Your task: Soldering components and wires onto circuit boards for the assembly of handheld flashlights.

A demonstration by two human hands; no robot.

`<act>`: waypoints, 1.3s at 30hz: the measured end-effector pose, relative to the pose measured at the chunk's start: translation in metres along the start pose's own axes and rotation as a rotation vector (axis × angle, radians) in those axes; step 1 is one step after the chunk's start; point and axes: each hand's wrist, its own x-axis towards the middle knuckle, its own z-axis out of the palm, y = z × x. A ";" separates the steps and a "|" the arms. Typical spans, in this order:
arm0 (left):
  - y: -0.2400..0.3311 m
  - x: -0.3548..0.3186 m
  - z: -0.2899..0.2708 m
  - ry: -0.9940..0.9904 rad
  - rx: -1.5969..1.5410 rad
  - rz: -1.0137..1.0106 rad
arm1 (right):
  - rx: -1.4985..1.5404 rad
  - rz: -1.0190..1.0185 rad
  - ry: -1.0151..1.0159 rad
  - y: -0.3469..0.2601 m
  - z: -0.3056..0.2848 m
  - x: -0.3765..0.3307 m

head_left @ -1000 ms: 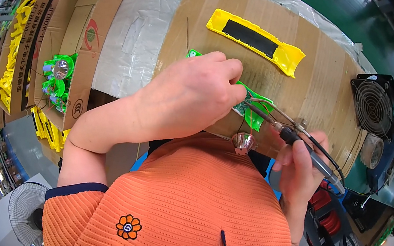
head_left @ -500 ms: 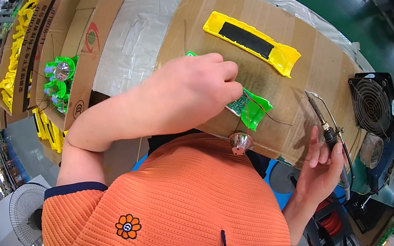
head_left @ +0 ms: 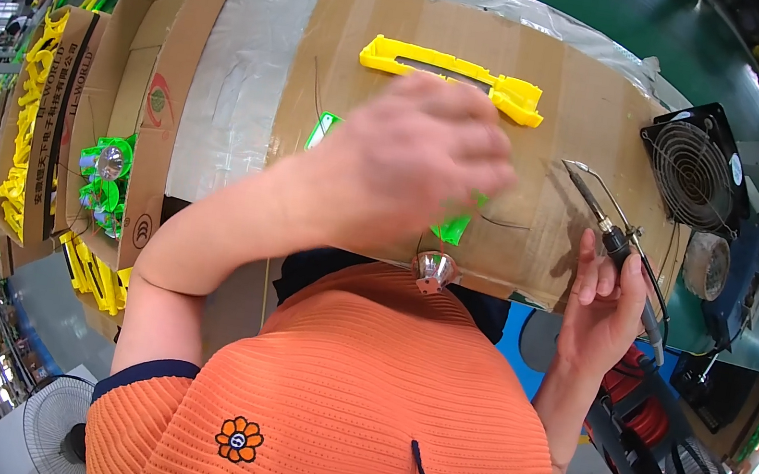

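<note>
My left hand is blurred with motion above the middle of the cardboard sheet. Its fingers curl over a green plastic part, whose ends show at the hand's left and lower edges. At the right, my right hand grips a soldering iron with its tip pointing up and left, well away from the green part. A small silver reflector cone sits at the near edge of the sheet. Beyond my left hand lies a long yellow plastic frame.
A black fan stands at the right, a round spool beside it. On the left an open cardboard box holds several green parts. Yellow parts are stacked further left. A floor fan is at lower left.
My right hand has drawn the soldering iron off the green part and out to the right. My left hand has shifted on the green part and is now blurred.
</note>
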 end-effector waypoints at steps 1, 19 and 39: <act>0.009 0.005 0.006 0.011 -0.094 0.038 | 0.001 -0.002 -0.003 0.001 0.003 0.001; -0.014 -0.007 0.000 0.019 -0.513 -0.575 | 0.098 -0.124 -0.205 0.014 0.025 0.044; 0.045 0.018 0.026 -0.025 -0.178 0.113 | 0.012 -0.056 -0.258 0.017 0.027 0.045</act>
